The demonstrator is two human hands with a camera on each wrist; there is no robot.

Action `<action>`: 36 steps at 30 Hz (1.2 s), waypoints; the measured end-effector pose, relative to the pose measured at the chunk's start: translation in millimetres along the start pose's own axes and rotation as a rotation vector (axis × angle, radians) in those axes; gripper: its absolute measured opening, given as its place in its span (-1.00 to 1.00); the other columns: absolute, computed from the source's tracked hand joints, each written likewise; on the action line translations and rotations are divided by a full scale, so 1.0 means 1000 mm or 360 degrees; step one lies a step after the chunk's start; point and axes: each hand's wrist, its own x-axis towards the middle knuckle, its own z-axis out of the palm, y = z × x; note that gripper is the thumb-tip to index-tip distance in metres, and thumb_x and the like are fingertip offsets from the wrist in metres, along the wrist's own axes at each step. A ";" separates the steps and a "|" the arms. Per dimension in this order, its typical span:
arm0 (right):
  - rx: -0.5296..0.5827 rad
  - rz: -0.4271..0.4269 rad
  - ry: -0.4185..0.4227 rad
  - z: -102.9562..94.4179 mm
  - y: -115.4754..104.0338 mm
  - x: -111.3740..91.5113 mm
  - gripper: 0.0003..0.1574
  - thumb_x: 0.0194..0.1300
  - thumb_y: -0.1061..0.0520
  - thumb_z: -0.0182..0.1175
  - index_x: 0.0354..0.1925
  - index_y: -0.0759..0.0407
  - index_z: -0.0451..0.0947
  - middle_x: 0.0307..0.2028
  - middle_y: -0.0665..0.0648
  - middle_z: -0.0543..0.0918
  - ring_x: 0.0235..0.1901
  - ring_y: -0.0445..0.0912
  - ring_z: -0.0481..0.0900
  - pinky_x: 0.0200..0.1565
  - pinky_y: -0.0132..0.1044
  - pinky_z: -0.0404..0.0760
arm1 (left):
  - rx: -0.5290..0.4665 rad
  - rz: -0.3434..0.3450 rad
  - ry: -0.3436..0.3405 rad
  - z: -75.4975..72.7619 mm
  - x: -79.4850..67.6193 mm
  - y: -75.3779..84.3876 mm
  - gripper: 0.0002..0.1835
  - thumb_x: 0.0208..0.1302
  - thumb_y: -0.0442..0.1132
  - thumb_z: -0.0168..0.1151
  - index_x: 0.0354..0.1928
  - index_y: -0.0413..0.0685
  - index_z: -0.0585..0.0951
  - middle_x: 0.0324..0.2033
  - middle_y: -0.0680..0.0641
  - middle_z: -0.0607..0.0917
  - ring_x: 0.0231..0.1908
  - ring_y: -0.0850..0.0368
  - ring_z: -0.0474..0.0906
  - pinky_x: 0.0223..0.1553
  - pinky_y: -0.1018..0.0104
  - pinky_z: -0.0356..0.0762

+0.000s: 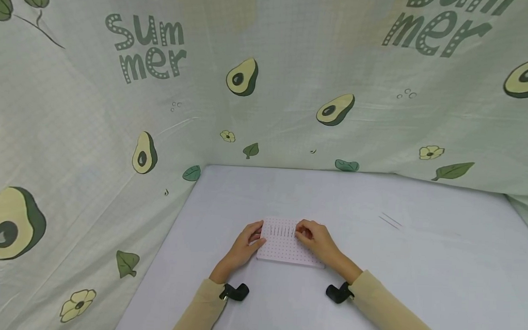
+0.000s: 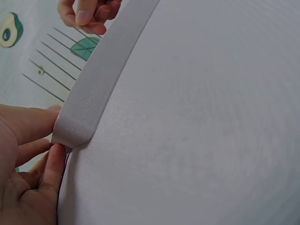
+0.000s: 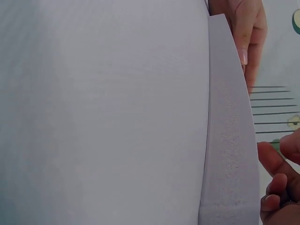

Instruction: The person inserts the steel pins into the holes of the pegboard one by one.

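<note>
A white board [image 1: 282, 253] dotted with small holes sits on the table in the head view. Several thin dark rods [image 2: 61, 56] stand upright in a row toward its far side. At the board's left edge, my left hand [image 1: 245, 243] grips the corner between thumb and fingers. My right hand [image 1: 319, 240] is over the board at the right end of the row, its thumb and index finger pinching a thin rod [image 3: 269, 142]. That rod's lower end is hard to make out. The right hand covers part of the board's far right side.
Two loose thin rods [image 1: 390, 220] lie on the white table [image 1: 417, 277] to the right, beyond the board. A curtain [image 1: 287, 136] printed with avocados rises at the table's back and left edges. Each wrist carries a black camera [image 1: 237, 292].
</note>
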 end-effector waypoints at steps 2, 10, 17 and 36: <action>0.0003 0.0010 -0.0020 0.000 -0.001 0.000 -0.94 0.31 0.28 0.31 -0.25 0.16 0.61 -0.46 -0.10 0.49 -0.44 -0.19 0.37 -0.42 -0.41 0.40 | -0.0021 0.0006 0.0010 0.000 0.000 0.001 -0.37 0.44 -0.32 0.19 0.44 -0.36 0.24 0.30 -0.30 0.38 0.21 -0.17 0.42 0.29 0.08 0.43; 0.0082 0.0060 -0.0061 -0.003 0.000 -0.001 -0.91 0.28 0.28 0.34 -0.22 0.18 0.64 -0.46 -0.08 0.53 -0.45 -0.20 0.39 -0.45 -0.42 0.43 | -0.0047 -0.0006 -0.0001 0.000 -0.001 0.001 -0.37 0.43 -0.33 0.19 0.44 -0.37 0.24 0.31 -0.32 0.37 0.22 -0.18 0.40 0.30 0.05 0.41; 0.0147 0.0147 -0.0069 -0.011 0.000 -0.001 -0.89 0.27 0.27 0.36 -0.21 0.18 0.65 -0.42 -0.05 0.58 -0.42 -0.15 0.43 -0.42 -0.43 0.45 | -0.0007 -0.0029 -0.0034 -0.001 0.000 0.000 -0.36 0.46 -0.28 0.17 0.46 -0.34 0.21 0.32 -0.29 0.35 0.23 -0.13 0.40 0.31 0.16 0.41; 0.0159 0.0256 0.0051 -0.041 0.015 -0.002 -0.90 0.25 0.27 0.37 -0.24 0.22 0.66 -0.43 0.01 0.60 -0.46 -0.14 0.40 -0.46 -0.43 0.40 | -0.0055 0.0001 -0.0027 -0.007 -0.006 0.045 -0.41 0.41 -0.50 0.12 0.37 -0.61 0.18 0.24 -0.52 0.33 0.19 -0.36 0.37 0.29 -0.15 0.36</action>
